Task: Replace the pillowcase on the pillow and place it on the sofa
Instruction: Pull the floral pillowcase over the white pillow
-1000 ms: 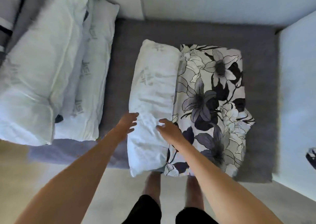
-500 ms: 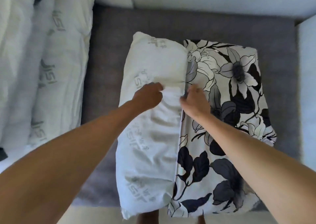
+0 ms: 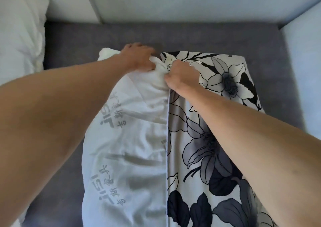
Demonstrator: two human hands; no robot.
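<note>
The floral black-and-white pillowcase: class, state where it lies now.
In the head view, the floral black-and-white pillowcase lies right of centre on the grey sofa seat, its open edge meeting the white printed pillow.

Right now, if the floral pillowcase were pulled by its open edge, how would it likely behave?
The floral pillowcase is probably floppy: it creases where the right hand pinches it. It likely drags rather than slides, since the white pillow fills it partway. It looks light, lying thin on the grey sofa seat.
</note>
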